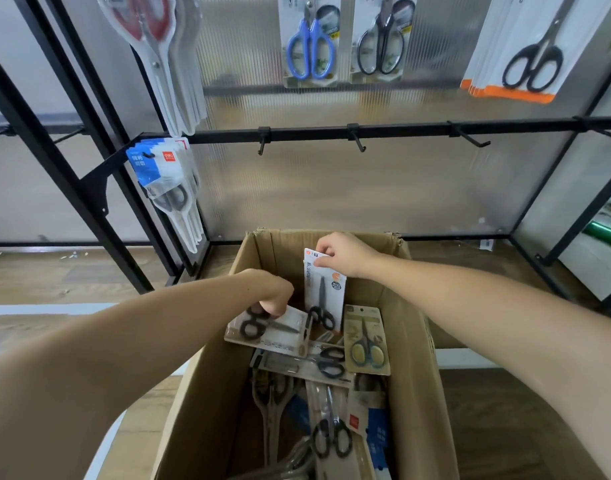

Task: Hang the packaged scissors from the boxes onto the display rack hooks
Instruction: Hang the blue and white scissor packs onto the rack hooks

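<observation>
Wooden flooring [37, 271] runs under a black display rack [366, 130] with three bare hooks on its lower rail, and an open cardboard box [415, 358] stands just in front of it. Inside the box, the right hand [342, 254] pinches the top of an upright white scissors pack [323, 289]. The left hand [273, 292], fingers curled, grips a flat-lying scissors pack [273, 329] beside it, above the other loose packs in the box.

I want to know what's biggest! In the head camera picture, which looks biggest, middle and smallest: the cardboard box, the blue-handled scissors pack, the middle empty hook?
1. Cardboard box, though it is nearest.
2. Blue-handled scissors pack.
3. Middle empty hook.
</observation>
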The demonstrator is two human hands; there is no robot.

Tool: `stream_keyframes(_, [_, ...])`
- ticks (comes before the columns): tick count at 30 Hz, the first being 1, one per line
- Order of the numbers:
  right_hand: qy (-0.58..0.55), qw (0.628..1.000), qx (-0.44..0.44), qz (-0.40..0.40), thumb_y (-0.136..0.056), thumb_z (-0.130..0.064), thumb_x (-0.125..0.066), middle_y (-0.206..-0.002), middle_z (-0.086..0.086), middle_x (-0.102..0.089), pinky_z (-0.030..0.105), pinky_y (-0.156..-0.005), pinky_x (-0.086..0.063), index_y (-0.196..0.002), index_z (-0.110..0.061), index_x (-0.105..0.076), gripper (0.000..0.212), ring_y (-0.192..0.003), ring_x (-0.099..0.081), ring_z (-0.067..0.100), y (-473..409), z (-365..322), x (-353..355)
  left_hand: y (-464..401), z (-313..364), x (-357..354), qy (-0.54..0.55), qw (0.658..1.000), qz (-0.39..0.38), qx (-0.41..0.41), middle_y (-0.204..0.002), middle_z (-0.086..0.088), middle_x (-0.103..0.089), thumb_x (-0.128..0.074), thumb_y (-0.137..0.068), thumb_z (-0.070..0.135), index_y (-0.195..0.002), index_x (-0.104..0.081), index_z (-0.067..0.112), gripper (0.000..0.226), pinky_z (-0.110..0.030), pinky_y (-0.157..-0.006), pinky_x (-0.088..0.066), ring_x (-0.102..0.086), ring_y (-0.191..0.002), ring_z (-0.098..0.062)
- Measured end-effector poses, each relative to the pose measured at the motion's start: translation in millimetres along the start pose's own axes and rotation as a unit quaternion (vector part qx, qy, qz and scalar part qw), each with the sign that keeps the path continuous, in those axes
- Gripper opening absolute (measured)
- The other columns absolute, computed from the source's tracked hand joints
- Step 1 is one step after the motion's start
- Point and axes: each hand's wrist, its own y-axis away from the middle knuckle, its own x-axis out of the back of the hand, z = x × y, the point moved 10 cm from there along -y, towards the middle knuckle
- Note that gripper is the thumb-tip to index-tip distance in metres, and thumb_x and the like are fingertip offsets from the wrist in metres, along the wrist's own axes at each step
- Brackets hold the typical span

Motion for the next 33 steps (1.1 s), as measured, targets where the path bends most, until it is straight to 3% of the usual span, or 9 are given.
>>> stream_keyframes(4, [0.096,0.994,0.021,-0.041,-0.102,-0.034,-0.051,-0.073,-0.006,-0.053,0.034,-0.061,-0.035,-0.076,-0.023,-0.05,0.028,-0.069,-0.054,0.018,4.3,-3.1,-15.7,6.6,7.1,5.4,0.029,0.999,-0.014,-0.019,-0.107,-0.011,-0.063,-0.058,-0.091,0.01,-0.121,-0.056,0.008,0.03,-0.028,-0.062,-0.05,-0.061,-0.084,-0.022])
stream_keyframes(10, [0.107,0.99,-0.04,-0.078,-0.109,-0.032,-0.031,-0.08,0.005,-0.05,0.035,-0.056,-0.033,-0.09,-0.015,-0.041,0.027,-0.067,-0.046,0.021,9.1,4.4,-31.8,-1.2,10.4,-4.8,0.07,0.997,-0.031,-0.006,-0.087,-0.004,-0.053,-0.049,-0.101,0.031,-0.125,-0.052,0.011,0.032,-0.026,-0.054,-0.047,-0.051,-0.067,-0.017])
stream_keyframes(15, [0.097,0.991,-0.02,-0.092,-0.107,-0.028,-0.036,-0.077,0.004,-0.052,0.032,-0.053,-0.034,-0.081,-0.022,-0.037,0.027,-0.06,-0.05,0.018,9.4,1.5,-30.3,-6.1,8.9,3.1,0.084,0.996,0.004,-0.012,-0.105,-0.007,-0.06,-0.052,-0.093,0.012,-0.119,-0.056,0.006,0.027,-0.028,-0.065,-0.049,-0.059,-0.088,-0.023])
stream_keyframes(18, [0.087,0.994,0.0,-0.06,-0.105,-0.026,-0.04,-0.073,0.003,-0.053,0.034,-0.053,-0.038,-0.079,-0.019,-0.039,0.027,-0.06,-0.054,0.022,5.9,1.3,-26.9,-15.8,10.4,-3.2,0.115,0.993,-0.022,-0.01,-0.106,-0.011,-0.068,-0.057,-0.091,0.016,-0.113,-0.063,0.007,0.025,-0.029,-0.073,-0.052,-0.062,-0.084,-0.02])
stream_keyframes(22, [0.09,0.996,0.015,-0.026,-0.102,-0.023,-0.04,-0.065,0.004,-0.052,0.041,-0.056,-0.044,-0.078,-0.016,-0.04,0.025,-0.057,-0.052,0.025,2.3,-2.3,-26.5,-36.8,14.1,-13.0,0.169,0.985,-0.036,-0.003,-0.087,-0.004,-0.066,-0.057,-0.094,0.02,-0.105,-0.064,0.009,0.017,-0.023,-0.056,-0.046,-0.061,-0.068,-0.014])
stream_keyframes(27, [0.107,0.994,0.027,-0.011,-0.098,-0.021,-0.042,-0.059,0.0,-0.054,0.04,-0.056,-0.047,-0.072,-0.019,-0.039,0.026,-0.057,-0.058,0.024,-16.9,-6.7,-30.5,-67.3,19.2,-22.3,0.198,0.979,-0.045,-0.022,-0.1,-0.006,-0.067,-0.06,-0.095,0.02,-0.094,-0.064,0.012,0.009,-0.025,-0.065,-0.048,-0.061,-0.08,-0.016])
stream_keyframes(31, [0.106,0.994,0.036,-0.018,-0.1,-0.024,-0.043,-0.063,-0.002,-0.049,0.04,-0.055,-0.042,-0.074,-0.02,-0.037,0.026,-0.063,-0.055,0.03,-23.1,-7.1,-34.5,-70.4,15.8,-18.9,0.226,0.973,-0.035,-0.023,-0.106,-0.008,-0.066,-0.059,-0.096,0.015,-0.116,-0.064,0.004,0.024,-0.023,-0.062,-0.049,-0.063,-0.092,-0.021])
stream_keyframes(33, [0.104,0.994,0.03,-0.017,-0.1,-0.025,-0.043,-0.072,0.006,-0.055,0.041,-0.056,-0.038,-0.08,-0.019,-0.038,0.022,-0.071,-0.057,0.037,-14.0,-3.3,-33.3,-63.5,17.3,-17.7,0.229,0.973,-0.01,-0.007,-0.107,-0.01,-0.065,-0.055,-0.096,0.016,-0.116,-0.063,0.003,0.025,-0.024,-0.063,-0.045,-0.064,-0.101,-0.024])
